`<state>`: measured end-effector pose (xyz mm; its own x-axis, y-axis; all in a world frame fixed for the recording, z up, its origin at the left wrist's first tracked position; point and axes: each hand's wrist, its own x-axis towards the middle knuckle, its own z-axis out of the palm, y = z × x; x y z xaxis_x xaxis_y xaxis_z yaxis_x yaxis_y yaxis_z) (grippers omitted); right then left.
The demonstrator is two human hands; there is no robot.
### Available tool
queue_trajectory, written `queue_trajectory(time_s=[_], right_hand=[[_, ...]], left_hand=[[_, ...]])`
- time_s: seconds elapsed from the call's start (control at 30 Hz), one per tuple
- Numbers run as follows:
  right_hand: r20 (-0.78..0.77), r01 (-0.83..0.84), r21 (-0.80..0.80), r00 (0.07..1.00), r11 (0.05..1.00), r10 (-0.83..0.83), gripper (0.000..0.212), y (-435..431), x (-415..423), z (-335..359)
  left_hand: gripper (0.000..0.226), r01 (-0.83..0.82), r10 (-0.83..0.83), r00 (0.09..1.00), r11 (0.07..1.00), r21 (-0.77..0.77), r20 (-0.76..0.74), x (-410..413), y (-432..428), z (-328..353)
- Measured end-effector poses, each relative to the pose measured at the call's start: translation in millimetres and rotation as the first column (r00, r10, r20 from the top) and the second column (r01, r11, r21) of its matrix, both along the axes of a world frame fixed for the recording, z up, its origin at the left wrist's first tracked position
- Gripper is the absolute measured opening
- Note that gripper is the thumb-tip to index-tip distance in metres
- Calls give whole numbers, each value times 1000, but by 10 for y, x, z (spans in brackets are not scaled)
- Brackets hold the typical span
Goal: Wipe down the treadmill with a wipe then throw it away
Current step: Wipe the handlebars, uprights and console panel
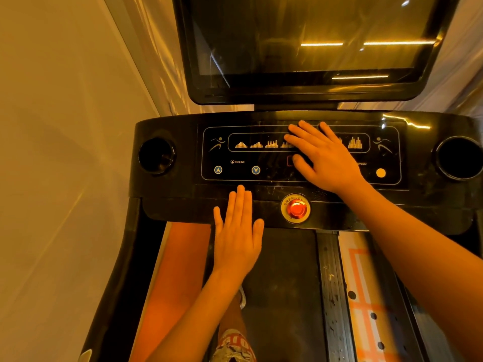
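The treadmill's black console (pixel 428 205) fills the middle of the view, with a lit control panel (pixel 235 163) and a dark screen (pixel 300 35) above it. My right hand (pixel 326 158) lies flat on the middle of the panel with its fingers spread. My left hand (pixel 237 236) is flat with its fingers together, fingertips at the console's front edge, left of the red emergency button (pixel 296 209). No wipe shows in either hand. Whether anything lies under my right palm is hidden.
Round cup holders sit at the console's left end (pixel 156 155) and right end (pixel 460 156). The black belt (pixel 282 296) and a metal side rail (pixel 332 296) run below. A plain wall (pixel 65 126) is close on the left. My patterned shorts (pixel 232 346) show at the bottom.
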<state>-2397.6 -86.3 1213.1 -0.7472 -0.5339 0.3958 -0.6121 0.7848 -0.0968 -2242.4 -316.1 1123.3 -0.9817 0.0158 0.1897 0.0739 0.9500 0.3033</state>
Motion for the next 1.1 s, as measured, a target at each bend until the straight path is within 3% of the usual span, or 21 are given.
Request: queue_trajectory(time_s=[0.2,0.53,1.1], right_hand=[[-3,7,2,1000,1000,-7,54,6,2,-1],[-9,-7,-10,1000,1000,7,52,0,-9,-4],[7,15,-5,1000,1000,-15,53,4,-7,2]], left_hand=[[64,-28,28,999,1000,2,-17,-236,61,137],[64,-39,39,999,999,-21,6,37,73,-29],[62,72,-70,993,997,21,-90,-1484,116,882]])
